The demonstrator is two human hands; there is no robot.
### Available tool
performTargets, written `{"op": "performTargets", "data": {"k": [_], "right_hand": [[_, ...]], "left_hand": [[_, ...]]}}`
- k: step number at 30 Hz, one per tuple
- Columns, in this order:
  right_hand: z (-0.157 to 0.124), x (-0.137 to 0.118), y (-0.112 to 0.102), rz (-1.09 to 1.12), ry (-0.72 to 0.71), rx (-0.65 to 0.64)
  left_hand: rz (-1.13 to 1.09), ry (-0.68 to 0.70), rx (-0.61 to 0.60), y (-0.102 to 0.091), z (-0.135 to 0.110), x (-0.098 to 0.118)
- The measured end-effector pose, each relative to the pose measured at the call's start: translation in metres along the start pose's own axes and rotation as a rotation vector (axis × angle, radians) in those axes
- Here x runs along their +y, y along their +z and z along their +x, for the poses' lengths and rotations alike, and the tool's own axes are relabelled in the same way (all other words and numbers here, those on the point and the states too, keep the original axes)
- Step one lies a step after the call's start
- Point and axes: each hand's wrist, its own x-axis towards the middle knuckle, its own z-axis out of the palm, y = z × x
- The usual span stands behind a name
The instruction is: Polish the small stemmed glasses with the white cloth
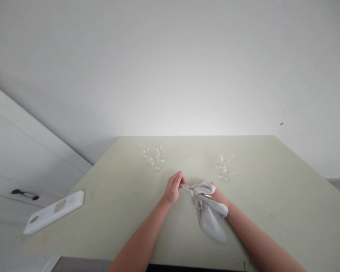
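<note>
Just over the front middle of the table, my left hand is closed on the foot end of a small clear stemmed glass, which lies tilted sideways. My right hand is mostly hidden behind a light grey-white cloth. That cloth is bunched around the bowl end of the glass, and its loose part hangs down toward the tabletop. The right fingers are wrapped in the cloth, gripping it against the glass.
Several clear glasses stand close together at the back left; more glasses are at the back right. A white oblong device lies at the table's left edge. Behind the pale table rises a wall; a white cabinet is at left.
</note>
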Motion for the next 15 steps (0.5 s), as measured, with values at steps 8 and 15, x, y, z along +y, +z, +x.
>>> {"op": "performTargets", "data": {"k": [8,15], "right_hand": [[-0.001,-0.001,-0.003,0.055,0.022,-0.023],[0.003,0.012,-0.006,-0.049,-0.011,-0.122]], "left_hand": [[0.016,0.031,-0.031,0.0,-0.001,-0.001],[0.011,0.01,-0.008,0.0,0.0,0.003]]}}
